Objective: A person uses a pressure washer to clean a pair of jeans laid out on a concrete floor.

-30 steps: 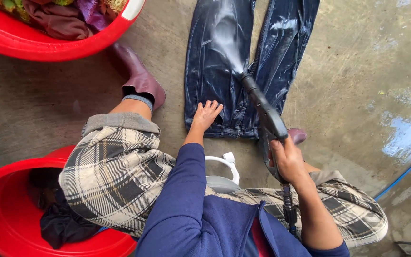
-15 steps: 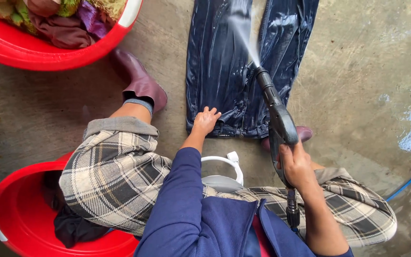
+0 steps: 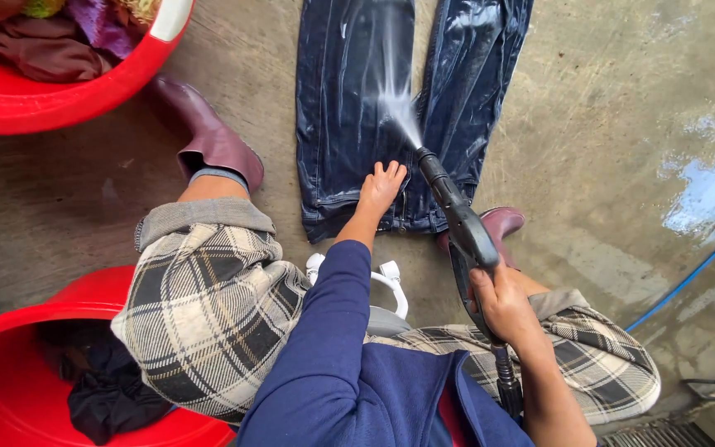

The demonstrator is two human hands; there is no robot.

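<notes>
Dark blue jeans [image 3: 349, 108] lie flat on the wet concrete floor [image 3: 606, 124], soaked and glossy, legs stretching away, waistband nearest the person. A black spray wand [image 3: 457, 215] slants over the waistband's right side, its nozzle throwing a white jet onto the crotch and left leg

Your left hand [image 3: 380, 189] lies flat on the waistband of the wet dark-blue denim jeans [image 3: 349, 108] spread on the concrete floor [image 3: 606, 124]. Your right hand [image 3: 502, 302] grips the black pressure-washer spray gun [image 3: 461, 223], its nozzle spraying water onto the jeans just beside your left fingers [image 3: 392, 169]. Red plastic basins [image 3: 10, 331] of clothes sit at your left.
</notes>
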